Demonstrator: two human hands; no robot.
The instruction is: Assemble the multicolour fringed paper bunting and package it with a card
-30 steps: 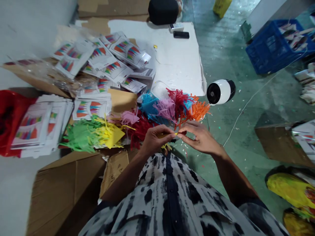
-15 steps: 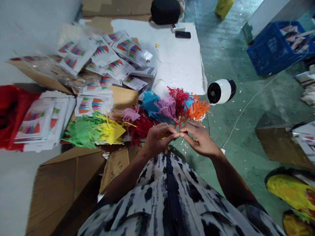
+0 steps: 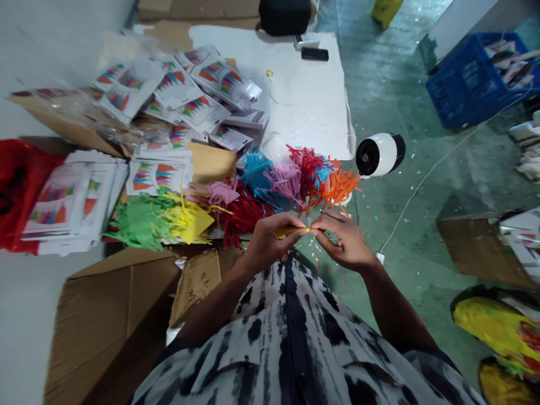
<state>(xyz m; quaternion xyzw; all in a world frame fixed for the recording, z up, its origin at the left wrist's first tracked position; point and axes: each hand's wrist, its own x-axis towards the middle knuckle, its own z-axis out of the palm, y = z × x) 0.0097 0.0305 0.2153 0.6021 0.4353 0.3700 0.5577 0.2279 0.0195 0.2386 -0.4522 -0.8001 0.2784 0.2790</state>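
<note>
In front of my shirt, a narrow yellow paper piece (image 3: 287,231) runs between my two hands. My left hand (image 3: 270,239) is closed round most of it, pinching with thumb and fingertips. At its other end the fingertips of my right hand (image 3: 343,241) are pinched together on the tip. How the paper is folded or twisted is hidden by the fingers. Just beyond the hands lie fringed paper tassels: orange (image 3: 341,188), pink (image 3: 284,180), red (image 3: 244,216) and blue (image 3: 255,171). Farther left are yellow tassels (image 3: 196,222) and green tassels (image 3: 139,222).
Printed packets (image 3: 202,112) are heaped at the left on a table with a white sheet (image 3: 307,107). A black phone (image 3: 314,54) lies at its far end. A black-and-white cylinder (image 3: 382,156) stands right of the table. An open cardboard box (image 3: 113,304) is lower left; a blue crate (image 3: 468,84) is upper right.
My fingertips have parted slightly, and a little more of the yellow paper shows between them. Both hands keep their pinch. The view has shifted very slightly.
</note>
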